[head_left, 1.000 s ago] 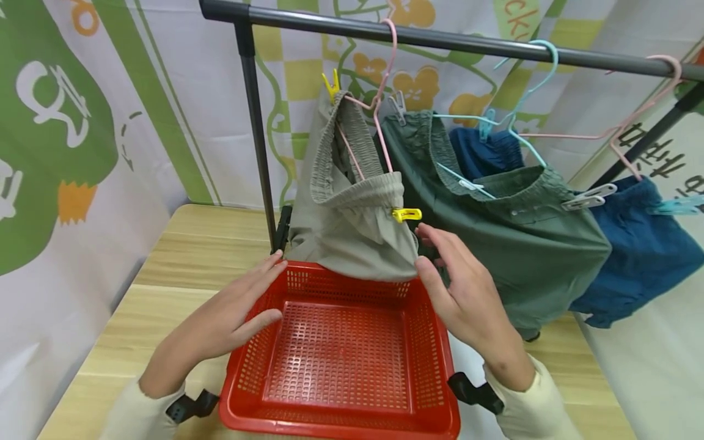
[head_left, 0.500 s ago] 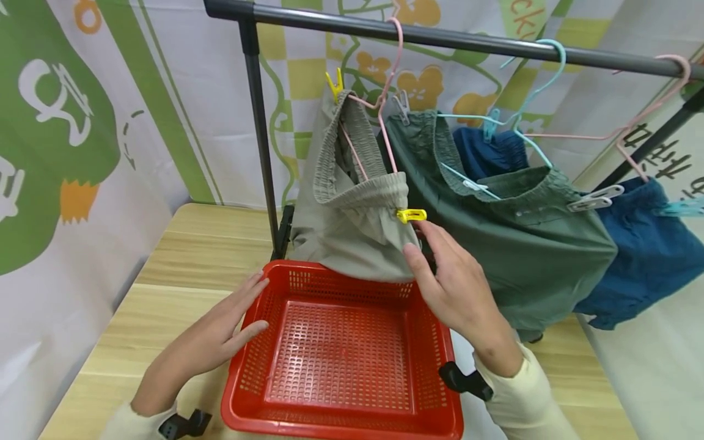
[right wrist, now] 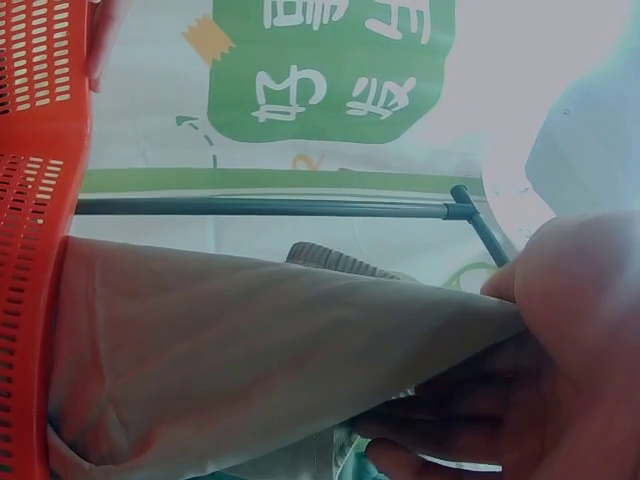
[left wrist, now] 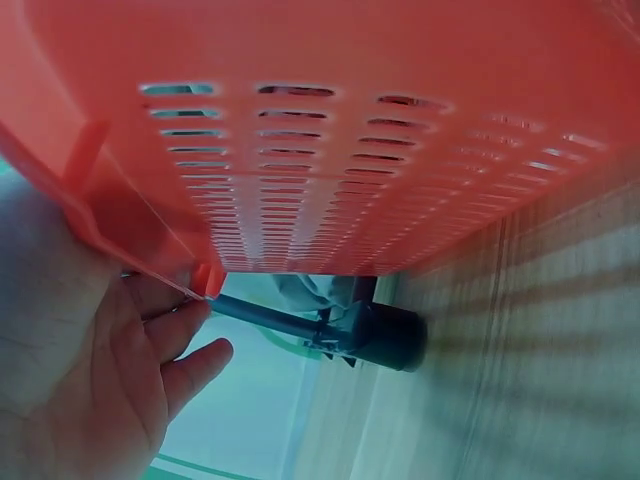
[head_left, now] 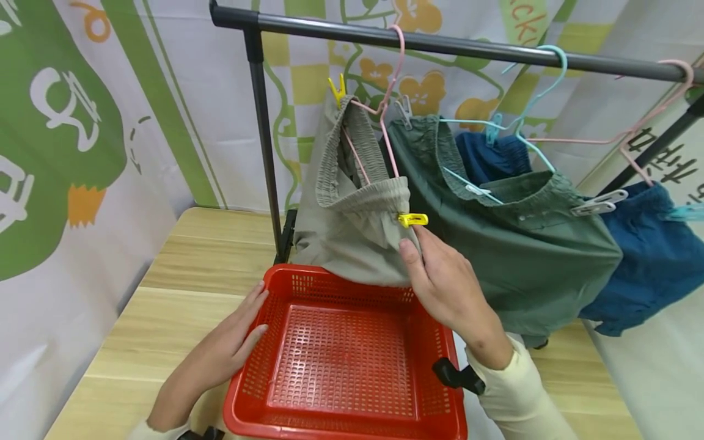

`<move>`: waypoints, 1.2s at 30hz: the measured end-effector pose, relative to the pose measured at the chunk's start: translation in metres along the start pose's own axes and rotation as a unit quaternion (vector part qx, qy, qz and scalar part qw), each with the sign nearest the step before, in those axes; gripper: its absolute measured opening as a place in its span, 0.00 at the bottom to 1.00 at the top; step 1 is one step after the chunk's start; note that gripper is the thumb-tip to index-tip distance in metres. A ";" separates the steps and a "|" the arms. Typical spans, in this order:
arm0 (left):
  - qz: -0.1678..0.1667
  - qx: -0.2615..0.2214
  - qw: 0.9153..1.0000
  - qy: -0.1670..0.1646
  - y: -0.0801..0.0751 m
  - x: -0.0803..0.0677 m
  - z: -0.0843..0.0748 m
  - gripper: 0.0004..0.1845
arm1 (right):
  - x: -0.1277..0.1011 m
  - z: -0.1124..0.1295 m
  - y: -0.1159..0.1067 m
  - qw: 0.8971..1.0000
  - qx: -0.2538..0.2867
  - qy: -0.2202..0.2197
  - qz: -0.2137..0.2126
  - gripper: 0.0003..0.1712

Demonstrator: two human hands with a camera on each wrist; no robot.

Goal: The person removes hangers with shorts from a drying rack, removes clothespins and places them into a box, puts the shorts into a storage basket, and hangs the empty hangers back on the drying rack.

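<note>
Khaki-grey shorts [head_left: 363, 244] with an elastic waist hang from a pink hanger [head_left: 397, 73] by yellow clothespins, one of them [head_left: 412, 219] at the near waist corner. Just below this clothespin, my right hand [head_left: 453, 284] pinches the side edge of the shorts; in the right wrist view the thumb is on one face of the cloth and the fingers behind it. My left hand [head_left: 222, 345] rests with fairly straight fingers on the left rim of a red plastic basket [head_left: 233, 397]. Under that rim, the left wrist view shows its fingertips touching the basket's outside.
A black rail [head_left: 341, 32] on a post [head_left: 264, 134] carries the hangers. Dark green shorts [head_left: 511, 263] hang beside the grey ones, with blue shorts [head_left: 643, 256] farther right. The wooden table [head_left: 137, 330] extends left of the basket; a printed curtain [head_left: 165, 98] stands behind.
My right hand has moved left onto the edge of the grey shorts and now pinches it. My left hand has moved slightly left and down, coming to rest on the basket's rim.
</note>
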State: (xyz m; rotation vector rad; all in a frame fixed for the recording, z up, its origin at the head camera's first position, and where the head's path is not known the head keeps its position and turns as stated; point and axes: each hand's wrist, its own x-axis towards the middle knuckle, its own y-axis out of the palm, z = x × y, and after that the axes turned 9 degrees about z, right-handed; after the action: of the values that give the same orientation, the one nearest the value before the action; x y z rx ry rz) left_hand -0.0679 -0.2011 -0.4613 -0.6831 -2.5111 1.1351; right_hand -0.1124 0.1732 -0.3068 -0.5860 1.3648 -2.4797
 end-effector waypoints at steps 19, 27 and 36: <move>-0.027 0.023 0.999 -0.036 0.005 -0.003 -0.002 0.33 | 0.005 -0.012 0.013 0.976 0.007 -0.105 -0.189 0.12; -0.042 0.021 0.998 -0.030 0.007 -0.002 -0.001 0.32 | 0.007 -0.012 0.006 0.968 0.025 -0.119 -0.218 0.11; -0.055 0.015 0.998 -0.027 0.010 -0.001 0.000 0.32 | 0.004 -0.012 -0.003 0.965 0.027 -0.118 -0.233 0.14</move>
State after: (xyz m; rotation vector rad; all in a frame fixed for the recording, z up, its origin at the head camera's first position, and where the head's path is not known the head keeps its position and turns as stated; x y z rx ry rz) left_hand -0.0644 -0.1961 -0.4691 -0.5052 -2.5365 1.1628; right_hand -0.1211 0.1825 -0.3090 -1.2712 1.1682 -2.6661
